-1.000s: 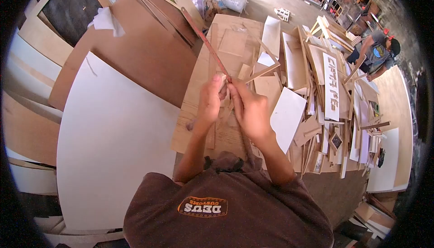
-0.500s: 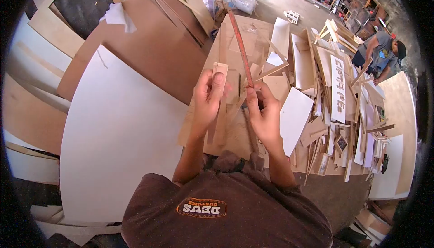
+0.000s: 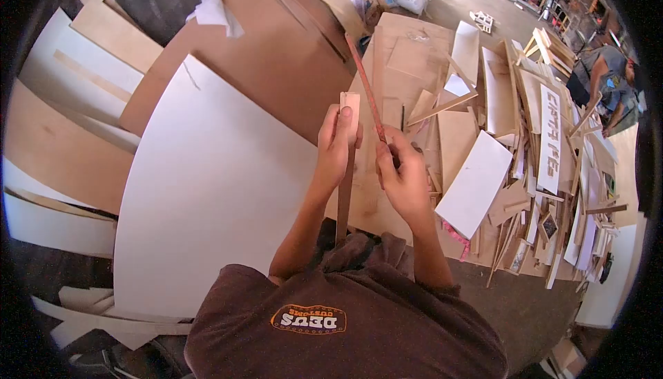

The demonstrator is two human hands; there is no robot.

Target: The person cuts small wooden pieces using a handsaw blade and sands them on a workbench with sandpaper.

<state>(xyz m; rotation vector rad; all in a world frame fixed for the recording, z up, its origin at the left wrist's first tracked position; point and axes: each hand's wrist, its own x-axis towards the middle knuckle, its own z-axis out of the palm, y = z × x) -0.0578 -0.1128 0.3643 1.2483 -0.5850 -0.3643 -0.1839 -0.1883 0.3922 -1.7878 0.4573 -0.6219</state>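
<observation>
My left hand (image 3: 335, 143) is closed around a wooden strip (image 3: 346, 192), its pale squared end (image 3: 350, 105) sticking up past the thumb. Below the fist the strip runs down towards my chest. My right hand (image 3: 402, 172) grips the lower end of a long, thin reddish bar (image 3: 366, 87) with a worn, speckled surface. The bar slants up and left, its tip pointing away from me. Its exact kind does not show. Both hands are close together over the worktable (image 3: 397, 44), and the bar passes near the pale end of the strip without clearly touching it.
A large white panel (image 3: 207, 199) leans at my left, with brown board (image 3: 235, 68) behind it. On the right lie a white board (image 3: 475, 184), a lettered sign (image 3: 550, 140) and many wood offcuts (image 3: 511, 234). Another person (image 3: 613, 85) bends over at far right.
The view has swung left, so the surroundings sit further right. The wooden strip is now more upright, and the bar's tip has come closer to my left hand. Both grips are unchanged.
</observation>
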